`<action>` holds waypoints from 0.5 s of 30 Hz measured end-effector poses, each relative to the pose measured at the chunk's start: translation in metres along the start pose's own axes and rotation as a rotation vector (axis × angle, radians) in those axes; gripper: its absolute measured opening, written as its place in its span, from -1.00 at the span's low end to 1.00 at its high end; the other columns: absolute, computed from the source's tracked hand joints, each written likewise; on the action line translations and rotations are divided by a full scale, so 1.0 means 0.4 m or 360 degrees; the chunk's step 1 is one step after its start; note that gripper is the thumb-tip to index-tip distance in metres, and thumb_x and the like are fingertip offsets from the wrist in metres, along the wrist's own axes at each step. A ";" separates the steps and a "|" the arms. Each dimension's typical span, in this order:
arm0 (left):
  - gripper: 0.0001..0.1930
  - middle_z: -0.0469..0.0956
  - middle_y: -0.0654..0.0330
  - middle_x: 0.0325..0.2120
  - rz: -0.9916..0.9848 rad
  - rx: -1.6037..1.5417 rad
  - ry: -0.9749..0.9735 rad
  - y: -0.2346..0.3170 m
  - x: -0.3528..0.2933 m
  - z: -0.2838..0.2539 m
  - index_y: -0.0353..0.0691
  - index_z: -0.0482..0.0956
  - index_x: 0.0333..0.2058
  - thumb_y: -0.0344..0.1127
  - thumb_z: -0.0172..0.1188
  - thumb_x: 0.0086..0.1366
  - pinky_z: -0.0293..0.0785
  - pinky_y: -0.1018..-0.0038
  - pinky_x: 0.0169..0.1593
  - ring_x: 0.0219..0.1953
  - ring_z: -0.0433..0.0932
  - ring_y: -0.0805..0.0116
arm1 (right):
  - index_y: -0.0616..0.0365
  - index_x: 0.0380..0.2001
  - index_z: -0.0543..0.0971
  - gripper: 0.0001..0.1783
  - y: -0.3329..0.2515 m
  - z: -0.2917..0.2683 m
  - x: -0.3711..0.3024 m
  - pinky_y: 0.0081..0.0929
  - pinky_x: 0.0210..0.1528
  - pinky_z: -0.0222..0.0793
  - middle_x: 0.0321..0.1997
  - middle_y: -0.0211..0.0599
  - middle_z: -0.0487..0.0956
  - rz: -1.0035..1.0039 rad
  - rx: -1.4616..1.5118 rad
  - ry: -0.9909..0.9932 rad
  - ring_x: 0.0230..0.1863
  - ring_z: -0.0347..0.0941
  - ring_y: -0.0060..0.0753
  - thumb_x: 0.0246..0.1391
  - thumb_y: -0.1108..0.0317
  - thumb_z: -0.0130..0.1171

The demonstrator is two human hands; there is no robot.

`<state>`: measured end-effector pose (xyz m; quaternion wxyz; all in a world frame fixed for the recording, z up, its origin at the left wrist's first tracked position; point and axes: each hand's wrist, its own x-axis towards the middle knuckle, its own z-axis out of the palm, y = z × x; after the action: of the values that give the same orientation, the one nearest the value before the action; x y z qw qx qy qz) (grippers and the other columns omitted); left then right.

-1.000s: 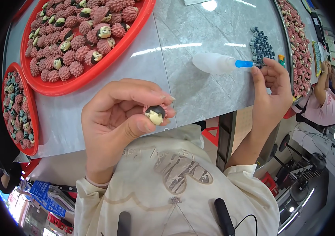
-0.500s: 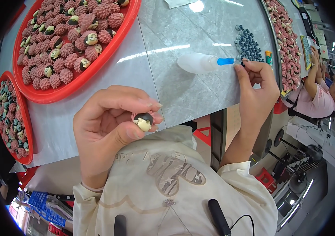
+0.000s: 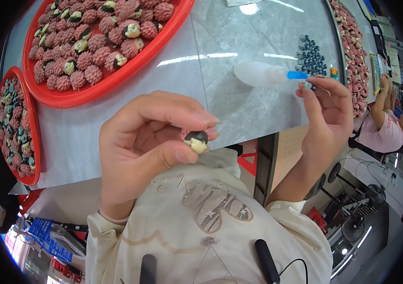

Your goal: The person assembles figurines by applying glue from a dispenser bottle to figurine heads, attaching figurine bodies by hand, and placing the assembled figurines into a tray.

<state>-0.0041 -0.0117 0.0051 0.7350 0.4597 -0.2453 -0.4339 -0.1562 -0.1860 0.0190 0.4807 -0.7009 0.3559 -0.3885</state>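
My left hand (image 3: 149, 137) pinches a small figurine head (image 3: 196, 142) between thumb and fingers. The head has a cream face, a black band and pink curly hair, partly hidden by the fingers. Over the right side of the table, my right hand (image 3: 329, 106) is closed in a pinch on a tiny blue-grey bead-like piece (image 3: 309, 85). Just beside those fingertips is the blue nozzle of a white squeeze bottle (image 3: 259, 74) that lies on its side. Beyond the bottle, a cluster of similar dark blue-grey pieces (image 3: 311, 56) is spread on the tabletop.
A large round red tray (image 3: 90, 97) of pink figurine heads stands at the left. Nearer the left edge is a smaller red tray (image 3: 35, 163) with pink and teal ones. Another filled tray (image 3: 350, 57) lies along the right, and a co-worker (image 3: 381, 125) sits beyond it.
My right hand has lifted away from the cluster with a small piece in its fingertips. The left hand still holds the figurine head. The whole view has shifted slightly.
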 end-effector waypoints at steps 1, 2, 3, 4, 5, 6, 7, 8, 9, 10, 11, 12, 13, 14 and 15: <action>-0.69 0.39 0.05 -0.37 0.0021 -0.0053 -0.0007 -0.002 0.001 0.000 -0.30 0.38 -0.34 -0.28 0.27 0.00 0.48 0.59 -0.39 -0.40 0.49 0.33 | 0.34 -0.36 0.42 -0.77 -0.011 -0.001 -0.005 -0.61 -0.31 0.37 -0.30 -0.20 0.48 0.0019 0.0011 -0.0002 -0.38 0.43 -0.51 -0.19 0.69 0.08; -0.69 0.39 0.05 -0.37 0.0042 -0.0104 -0.0014 -0.004 0.002 0.000 -0.30 0.37 -0.34 -0.29 0.27 0.00 0.49 0.59 -0.38 -0.40 0.49 0.32 | 0.35 -0.32 0.40 -0.75 -0.024 -0.003 -0.009 -0.59 -0.29 0.38 -0.28 -0.17 0.46 0.0136 0.0210 -0.0149 -0.35 0.43 -0.47 -0.17 0.69 0.06; -0.69 0.39 0.05 -0.37 0.0029 -0.0090 -0.0002 -0.003 0.003 0.000 -0.30 0.37 -0.34 -0.29 0.27 0.00 0.49 0.59 -0.38 -0.40 0.49 0.32 | 0.35 -0.29 0.37 -0.74 -0.027 -0.005 -0.012 -0.57 -0.26 0.39 -0.25 -0.13 0.44 0.0250 0.0412 -0.0296 -0.32 0.43 -0.43 -0.16 0.69 0.04; -0.68 0.39 0.04 -0.35 0.0007 -0.0134 -0.0002 -0.002 0.004 -0.001 -0.30 0.38 -0.34 -0.30 0.27 -0.01 0.49 0.59 -0.38 -0.39 0.50 0.31 | 0.33 -0.30 0.39 -0.75 -0.020 -0.011 -0.015 -0.58 -0.27 0.39 -0.22 -0.11 0.41 0.0224 0.0521 -0.0455 -0.31 0.41 -0.41 -0.16 0.64 0.07; -0.68 0.39 0.03 -0.34 -0.0014 -0.0180 -0.0001 0.001 0.004 -0.002 -0.30 0.38 -0.33 -0.30 0.28 -0.01 0.49 0.59 -0.37 -0.38 0.50 0.30 | 0.33 -0.30 0.39 -0.75 -0.019 -0.005 -0.023 -0.58 -0.27 0.39 -0.22 -0.11 0.41 0.0240 0.0536 -0.0457 -0.31 0.41 -0.41 -0.16 0.64 0.07; -0.68 0.39 0.03 -0.34 -0.0021 -0.0168 0.0011 0.003 0.005 -0.002 -0.30 0.38 -0.33 -0.30 0.28 -0.01 0.49 0.59 -0.37 -0.38 0.50 0.30 | 0.33 -0.30 0.39 -0.74 -0.019 -0.003 -0.030 -0.58 -0.27 0.38 -0.22 -0.10 0.41 0.0302 0.0695 -0.0541 -0.31 0.41 -0.41 -0.15 0.60 0.09; -0.67 0.40 0.01 -0.32 -0.0058 -0.0166 -0.0005 0.006 0.006 -0.003 -0.31 0.38 -0.33 -0.29 0.27 -0.01 0.49 0.58 -0.36 -0.37 0.51 0.30 | 0.33 -0.29 0.39 -0.73 -0.017 0.000 -0.035 -0.59 -0.27 0.38 -0.22 -0.09 0.40 0.0363 0.0854 -0.0623 -0.31 0.40 -0.40 -0.15 0.57 0.12; -0.67 0.40 -0.01 -0.30 -0.0095 -0.0166 -0.0022 0.006 0.006 -0.004 -0.31 0.38 -0.32 -0.29 0.27 -0.01 0.50 0.57 -0.35 -0.36 0.51 0.29 | 0.34 -0.27 0.40 -0.70 -0.009 0.015 -0.048 -0.59 -0.30 0.38 -0.23 -0.07 0.40 0.0342 0.0917 -0.0617 -0.32 0.39 -0.41 -0.14 0.52 0.14; -0.67 0.40 -0.01 -0.30 -0.0102 -0.0157 -0.0010 0.005 0.005 -0.005 -0.31 0.38 -0.32 -0.29 0.27 -0.01 0.50 0.57 -0.35 -0.36 0.51 0.29 | 0.34 -0.27 0.40 -0.70 -0.004 0.024 -0.053 -0.59 -0.30 0.38 -0.23 -0.07 0.40 0.0353 0.0928 -0.0623 -0.32 0.39 -0.41 -0.14 0.52 0.14; -0.66 0.40 -0.01 -0.30 -0.0079 -0.0162 -0.0019 0.003 0.005 -0.007 -0.32 0.38 -0.31 -0.28 0.27 -0.01 0.50 0.57 -0.34 -0.36 0.51 0.28 | 0.34 -0.27 0.40 -0.70 0.001 0.031 -0.055 -0.60 -0.30 0.38 -0.23 -0.06 0.40 0.0351 0.1019 -0.0767 -0.33 0.39 -0.40 -0.13 0.50 0.15; -0.65 0.41 -0.02 -0.30 -0.0055 -0.0168 -0.0029 0.001 0.003 -0.008 -0.33 0.38 -0.31 -0.27 0.26 0.00 0.50 0.57 -0.34 -0.35 0.52 0.28 | 0.35 -0.26 0.40 -0.70 0.003 0.038 -0.059 -0.60 -0.31 0.38 -0.23 -0.05 0.40 0.0347 0.1108 -0.0911 -0.34 0.40 -0.40 -0.12 0.48 0.15; -0.65 0.41 -0.02 -0.30 -0.0062 -0.0160 -0.0022 -0.002 0.003 -0.009 -0.33 0.38 -0.31 -0.27 0.26 0.00 0.50 0.57 -0.34 -0.35 0.52 0.28 | 0.37 -0.28 0.42 -0.71 -0.005 0.050 -0.062 -0.57 -0.30 0.38 -0.23 -0.05 0.41 0.0403 0.1181 -0.0927 -0.35 0.41 -0.38 -0.14 0.52 0.15; -0.65 0.42 -0.01 -0.32 -0.0047 -0.0164 -0.0026 -0.005 0.002 -0.010 -0.34 0.38 -0.31 -0.27 0.26 0.00 0.50 0.56 -0.33 -0.35 0.51 0.28 | 0.37 -0.28 0.42 -0.71 -0.023 0.062 -0.068 -0.57 -0.30 0.38 -0.23 -0.05 0.41 0.0410 0.1190 -0.0928 -0.35 0.41 -0.38 -0.14 0.52 0.15; -0.65 0.43 -0.01 -0.33 -0.0033 -0.0170 -0.0031 -0.009 0.001 -0.010 -0.35 0.37 -0.30 -0.27 0.26 0.00 0.50 0.55 -0.33 -0.34 0.51 0.29 | 0.32 -0.27 0.40 -0.69 -0.046 0.074 -0.074 -0.61 -0.33 0.35 -0.25 -0.10 0.38 0.0597 0.1114 -0.0882 -0.35 0.39 -0.41 -0.13 0.45 0.18; -0.65 0.43 -0.01 -0.33 -0.0036 -0.0159 -0.0021 -0.010 -0.001 -0.009 -0.35 0.37 -0.30 -0.27 0.26 0.00 0.50 0.55 -0.33 -0.34 0.51 0.29 | 0.26 -0.27 0.38 -0.67 -0.060 0.087 -0.080 -0.65 -0.36 0.33 -0.26 -0.16 0.36 0.0781 0.1038 -0.0838 -0.36 0.37 -0.44 -0.12 0.38 0.21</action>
<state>-0.0031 -0.0106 -0.0003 0.7504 0.4223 -0.2230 -0.4570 -0.1368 -0.1374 0.0271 0.8265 -0.4836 0.2367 -0.1644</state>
